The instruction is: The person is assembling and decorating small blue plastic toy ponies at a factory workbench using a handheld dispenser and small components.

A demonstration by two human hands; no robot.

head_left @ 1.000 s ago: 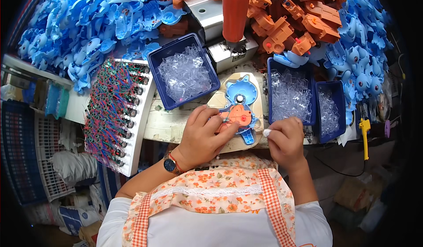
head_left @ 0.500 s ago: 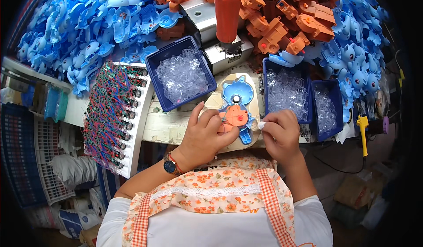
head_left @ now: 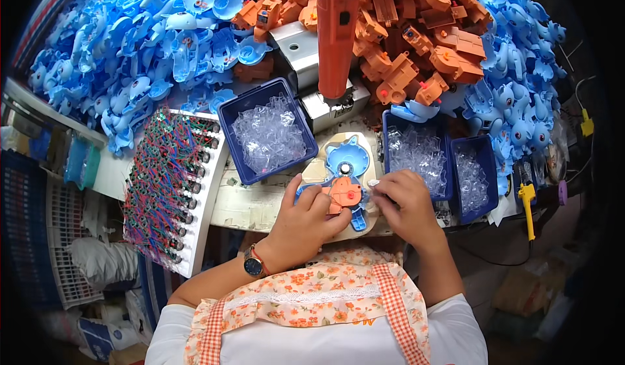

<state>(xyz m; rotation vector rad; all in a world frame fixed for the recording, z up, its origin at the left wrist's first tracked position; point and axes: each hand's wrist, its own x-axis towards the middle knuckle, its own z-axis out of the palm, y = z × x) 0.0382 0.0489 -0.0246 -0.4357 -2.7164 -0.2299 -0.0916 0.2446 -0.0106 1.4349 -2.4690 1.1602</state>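
Note:
A blue toy half-shell (head_left: 347, 153) with a round speaker-like part in it lies hollow side up in a pale shaped holder (head_left: 370, 149). On its lower part rests an orange plastic gearbox (head_left: 344, 192) with a red button-like knob. My left hand (head_left: 301, 216) is closed on the gearbox's left side, the thumb along its near edge. Beside the holder's right edge, my right hand (head_left: 409, 203) pinches a small white piece (head_left: 373, 182), too small to name. The fingertips are just clear of the gearbox.
Blue bins of clear plastic parts stand at left (head_left: 228, 127) and right (head_left: 449, 150). A white tray (head_left: 207, 215) holds wired parts. Blue shells (head_left: 130, 46) and orange gearboxes (head_left: 397, 78) are heaped behind. An orange-red column (head_left: 335, 39) hangs over a metal fixture (head_left: 319, 111).
The whole view has shifted, so the bench sits lower in the picture. My right hand with the white piece has moved a little farther out and left, while my left hand stays on the gearbox.

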